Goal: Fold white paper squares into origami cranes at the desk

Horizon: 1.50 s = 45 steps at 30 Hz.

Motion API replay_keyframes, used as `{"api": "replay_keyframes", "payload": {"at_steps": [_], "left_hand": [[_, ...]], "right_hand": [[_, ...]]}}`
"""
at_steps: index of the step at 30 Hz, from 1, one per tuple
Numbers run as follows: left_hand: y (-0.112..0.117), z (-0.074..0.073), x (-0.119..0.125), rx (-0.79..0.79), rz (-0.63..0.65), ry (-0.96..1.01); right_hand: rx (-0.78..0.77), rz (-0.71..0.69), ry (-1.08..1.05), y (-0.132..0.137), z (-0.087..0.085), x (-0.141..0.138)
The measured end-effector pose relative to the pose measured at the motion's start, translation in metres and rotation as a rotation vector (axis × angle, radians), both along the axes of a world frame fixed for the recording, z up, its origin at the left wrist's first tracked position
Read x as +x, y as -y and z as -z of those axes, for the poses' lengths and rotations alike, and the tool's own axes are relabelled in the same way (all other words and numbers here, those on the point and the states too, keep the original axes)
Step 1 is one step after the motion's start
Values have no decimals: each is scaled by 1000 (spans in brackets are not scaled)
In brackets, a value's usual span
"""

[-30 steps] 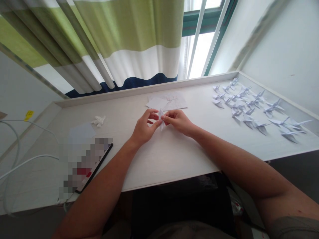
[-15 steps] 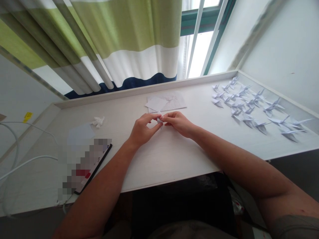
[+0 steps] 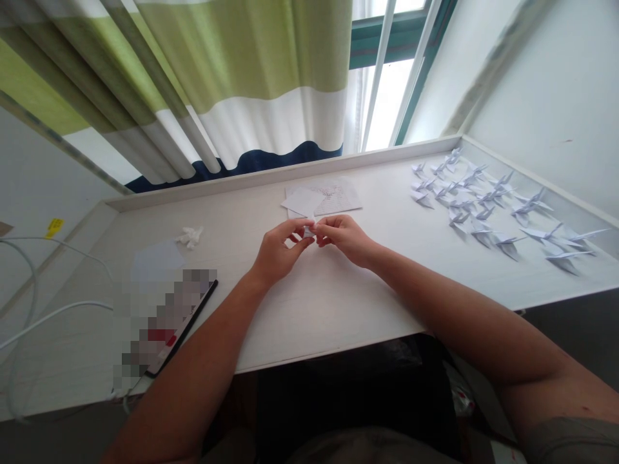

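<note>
Between my two hands, over the middle of the white table, is a small piece of folded white paper (image 3: 308,230), mostly covered by fingers. My left hand (image 3: 284,246) pinches it from the left, thumb below and index finger above. From the right, the thumb and index finger of my right hand (image 3: 344,238) close on its edge. Just beyond my fingertips lie a blank white paper sheet (image 3: 302,200) and a sheet with writing (image 3: 341,195) partly under it.
Several folded paper cranes (image 3: 483,206) stand at the table's right side. On the left are a crumpled white tissue (image 3: 191,237), a pale sheet (image 3: 155,259), a blurred-out dark-edged device (image 3: 181,322) and white cables (image 3: 58,316). A raised rim (image 3: 271,175) runs along the back, below a curtain (image 3: 271,58).
My fingers have shifted slightly around the folded paper, and less of it shows below my fingertips. Both arms stay nearly in place.
</note>
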<state>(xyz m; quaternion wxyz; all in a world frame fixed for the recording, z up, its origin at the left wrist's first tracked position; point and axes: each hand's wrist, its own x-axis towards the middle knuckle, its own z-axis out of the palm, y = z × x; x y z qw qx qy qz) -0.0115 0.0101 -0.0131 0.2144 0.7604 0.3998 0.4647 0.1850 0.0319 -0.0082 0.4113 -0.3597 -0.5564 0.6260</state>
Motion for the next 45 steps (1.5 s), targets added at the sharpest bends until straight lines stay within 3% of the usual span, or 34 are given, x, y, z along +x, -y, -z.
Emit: {"api": "replay_keyframes", "payload": {"at_steps": [5, 10, 12, 16, 18, 20, 29, 33, 38, 45], "left_hand": [[-1, 0, -4, 110, 15, -59], [0, -1, -2, 52, -29, -25], [0, -2, -2, 24, -60, -8], [-1, -5, -2, -7, -131, 33], [-1, -6, -2, -55, -129, 67], [-1, -6, -1, -153, -100, 120], [4, -7, 3, -461, 76, 303], [6, -11, 4, -552, 81, 324], [6, -11, 4, -512, 76, 281], [8, -16, 3, -404, 47, 171]], "right_hand": [[-148, -134, -29, -2, -3, 7], [-146, -174, 2, -2, -5, 12], [-38, -102, 36, -1, -4, 11], [378, 87, 164, 2, -3, 6], [533, 82, 222, 4, -3, 5], [594, 57, 255, 5, -3, 4], [395, 17, 170, 2, 0, 3], [285, 78, 80, -1, 2, 4], [183, 49, 23, -2, 1, 4], [280, 44, 140, -1, -1, 6]]}}
